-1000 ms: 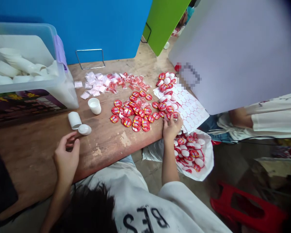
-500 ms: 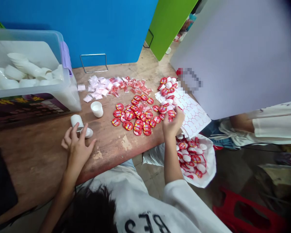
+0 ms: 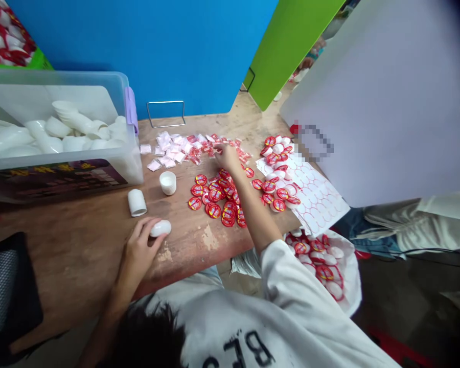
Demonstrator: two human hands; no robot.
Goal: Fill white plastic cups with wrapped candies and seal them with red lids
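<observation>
1. The worn wooden table (image 3: pixel 80 230) bears everything in hand; its paint is scuffed pale near the edge.
2. A clear plastic box (image 3: pixel 135 171) at the left holds many smooth white cups, so plenty seem unused.
3. The soft white bag (image 3: pixel 353 286) below the table edge is well stocked with white pieces with red faces; I'd judge those done.
4. Flat paper sheets (image 3: pixel 320 191) printed with red-edged rounds lie under part of a cluster of similar pieces (image 3: pixel 269 186).
5. The left hand (image 3: pixel 138 245) has its thumb and fingers curled round a glossy white cup (image 3: pixel 161 228), near the table's front edge. The right hand (image 3: pixel 226 156) reaches among crinkly red sachets (image 3: pixel 194 154); I can't tell whether its fingers pinch one.
6. Loose red discs (image 3: pixel 214 195), round and shiny, lie heaped, apparently left to use, like the sachets.
</observation>
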